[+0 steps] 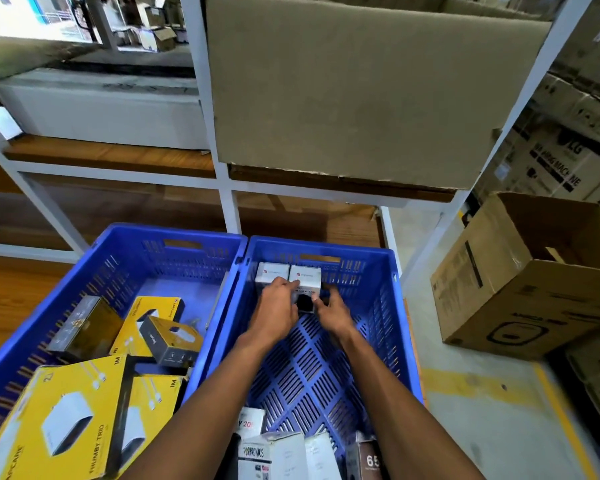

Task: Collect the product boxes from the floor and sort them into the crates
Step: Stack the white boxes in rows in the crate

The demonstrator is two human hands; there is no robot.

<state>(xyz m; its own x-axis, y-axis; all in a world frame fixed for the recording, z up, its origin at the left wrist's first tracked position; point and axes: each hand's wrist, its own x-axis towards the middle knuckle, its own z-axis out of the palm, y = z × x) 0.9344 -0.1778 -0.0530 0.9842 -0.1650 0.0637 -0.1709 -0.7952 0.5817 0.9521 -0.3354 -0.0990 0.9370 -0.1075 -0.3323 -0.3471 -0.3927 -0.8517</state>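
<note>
White box (pixel 305 287), both hands, blue crate (pixel 388 306)

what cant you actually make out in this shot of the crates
- Head view: the front of the small white box at the far wall of the right crate is covered by the left hand and right hand.
- Right hand's fingers are motion-blurred, so its grip is unclear.
- White boxes at the near end are cut off by the bottom edge.
- Printing on the neighbouring white box is too small.

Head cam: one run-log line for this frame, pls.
phase: placing | left hand + right hand: gripping white box | site: right crate, far wall | left crate: yellow boxes
</note>
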